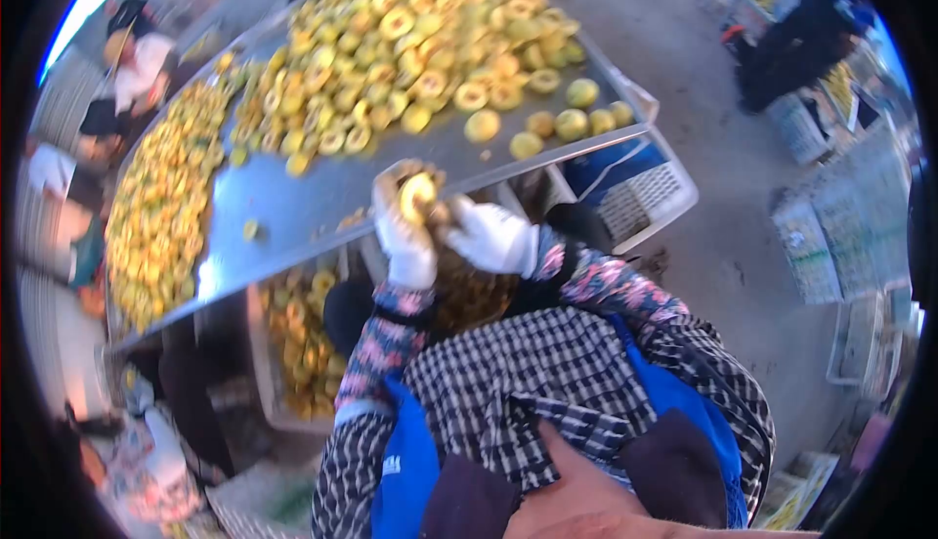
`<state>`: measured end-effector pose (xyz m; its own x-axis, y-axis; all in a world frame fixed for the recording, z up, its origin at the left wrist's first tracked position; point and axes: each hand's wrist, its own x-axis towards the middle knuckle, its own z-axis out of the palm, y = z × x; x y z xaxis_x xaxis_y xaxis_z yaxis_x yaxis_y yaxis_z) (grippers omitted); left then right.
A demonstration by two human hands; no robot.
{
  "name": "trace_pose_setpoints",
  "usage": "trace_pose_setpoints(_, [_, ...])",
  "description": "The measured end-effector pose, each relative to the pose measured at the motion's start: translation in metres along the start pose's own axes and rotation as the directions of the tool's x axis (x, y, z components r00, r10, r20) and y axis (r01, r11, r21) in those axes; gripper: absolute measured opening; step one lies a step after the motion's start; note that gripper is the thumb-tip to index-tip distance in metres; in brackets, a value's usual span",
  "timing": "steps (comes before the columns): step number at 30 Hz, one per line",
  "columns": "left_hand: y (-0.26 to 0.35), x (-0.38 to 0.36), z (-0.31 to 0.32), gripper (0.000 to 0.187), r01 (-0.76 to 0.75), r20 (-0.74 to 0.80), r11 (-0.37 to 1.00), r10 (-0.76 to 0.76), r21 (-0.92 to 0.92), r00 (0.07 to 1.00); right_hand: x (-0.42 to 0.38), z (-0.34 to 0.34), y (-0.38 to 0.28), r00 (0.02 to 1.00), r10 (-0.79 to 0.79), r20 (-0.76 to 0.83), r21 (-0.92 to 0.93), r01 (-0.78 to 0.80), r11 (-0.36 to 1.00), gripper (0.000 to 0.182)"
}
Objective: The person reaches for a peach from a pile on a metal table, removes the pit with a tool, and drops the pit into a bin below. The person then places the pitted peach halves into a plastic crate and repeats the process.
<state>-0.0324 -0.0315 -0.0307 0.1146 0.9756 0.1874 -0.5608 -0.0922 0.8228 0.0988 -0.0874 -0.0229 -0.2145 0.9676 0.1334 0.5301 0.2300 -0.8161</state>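
My left hand (403, 228), in a white glove with a stained palm and fingers, grips a halved yellow peach-like fruit (419, 195) with its cut face showing. Close on its right, my right hand (489, 234), also white-gloved, has its fingers drawn together beside the fruit. Something small and dark shows at those fingertips, too blurred to name. Both hands are over the near edge of a metal table (293, 197). A large heap of halved yellow fruit (391, 60) covers its far part, and several whole round fruits (572, 125) lie at the right corner.
Smaller cut pieces (161, 212) pile up along the table's left side. Below the edge stand a crate of fruit (303, 344) and a white plastic crate (645, 197). Other people sit at the left; a person in dark clothes (801, 41) is at upper right, near stacked crates (850, 216).
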Motion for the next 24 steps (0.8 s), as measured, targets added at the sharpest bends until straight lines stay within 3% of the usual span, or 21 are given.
trace_pose_setpoints(1, [-0.004, 0.004, -0.007, 0.043, 0.147, -0.059, 0.976, -0.158, -0.161, 0.986, 0.000, 0.003, 0.002, 1.000, 0.000, -0.024, 0.006, 0.000, 1.000, 0.029])
trace_pose_setpoints(2, [0.001, 0.005, -0.008, 0.044, 0.274, -0.055, 0.935, -0.293, -0.225, 0.954, 0.001, 0.005, 0.008, 0.999, -0.018, 0.038, 0.145, 0.012, 0.989, 0.030])
trace_pose_setpoints(3, [0.006, 0.004, 0.000, 0.044, 0.288, -0.105, 0.907, -0.333, -0.309, 0.937, 0.001, 0.006, 0.014, 0.995, -0.035, 0.090, 0.273, 0.009, 0.962, 0.031])
trace_pose_setpoints(4, [0.008, 0.005, -0.001, 0.044, 0.347, -0.072, 0.883, -0.387, -0.317, 0.919, -0.002, 0.000, 0.005, 0.942, 0.122, 0.314, 0.573, -0.290, 0.766, 0.035])
trace_pose_setpoints(5, [0.010, 0.007, -0.002, 0.044, 0.405, -0.032, 0.855, -0.438, -0.323, 0.899, -0.006, -0.013, -0.005, 0.890, 0.152, 0.431, 0.613, -0.412, 0.675, 0.033])
trace_pose_setpoints(7, [0.016, 0.007, 0.002, 0.044, 0.458, -0.040, 0.839, -0.489, -0.294, 0.871, -0.008, -0.010, -0.003, 0.854, 0.154, 0.496, 0.736, -0.508, 0.447, 0.033])
trace_pose_setpoints(8, [0.016, 0.007, 0.004, 0.043, 0.457, -0.073, 0.838, -0.497, -0.297, 0.865, -0.009, -0.009, -0.005, 0.851, 0.155, 0.501, 0.732, -0.513, 0.448, 0.033])
trace_pose_setpoints(10, [0.010, 0.009, 0.006, 0.042, 0.457, -0.090, 0.803, -0.524, -0.383, 0.847, -0.011, -0.007, -0.009, 0.805, 0.117, 0.581, 0.787, -0.593, 0.169, 0.033])
trace_pose_setpoints(11, [0.008, 0.010, 0.005, 0.042, 0.456, -0.091, 0.803, -0.525, -0.384, 0.846, -0.012, -0.006, -0.005, 0.804, 0.117, 0.583, 0.786, -0.595, 0.168, 0.033])
trace_pose_setpoints(13, [0.004, 0.012, 0.002, 0.041, 0.505, -0.014, 0.730, -0.575, -0.460, 0.818, -0.012, -0.001, 0.003, 0.786, -0.005, 0.618, 0.785, -0.618, -0.035, 0.034])
trace_pose_setpoints(17, [-0.009, 0.013, -0.005, 0.041, 0.547, 0.038, 0.569, -0.671, -0.614, 0.740, -0.024, 0.000, 0.001, 0.771, -0.113, 0.627, 0.771, -0.635, -0.048, 0.033])
trace_pose_setpoints(19, [-0.004, 0.014, -0.004, 0.040, 0.537, -0.127, 0.694, -0.661, -0.480, 0.740, -0.026, -0.004, 0.008, 0.790, -0.067, 0.610, 0.792, -0.610, 0.018, 0.033])
trace_pose_setpoints(20, [0.000, 0.013, -0.005, 0.038, 0.521, -0.245, 0.791, -0.601, -0.322, 0.761, -0.028, -0.009, 0.011, 0.810, 0.007, 0.586, 0.805, -0.583, 0.108, 0.031])
trace_pose_setpoints(23, [-0.017, 0.014, -0.041, 0.032, 0.372, -0.273, 0.918, -0.326, 0.135, 0.905, -0.033, -0.011, 0.029, 0.841, 0.268, 0.470, 0.696, -0.540, 0.473, 0.026])
trace_pose_setpoints(24, [-0.007, 0.007, -0.045, 0.025, 0.155, -0.058, 0.736, -0.156, 0.659, 0.986, -0.034, -0.012, 0.031, 0.843, 0.264, 0.469, 0.698, -0.537, 0.474, 0.026])
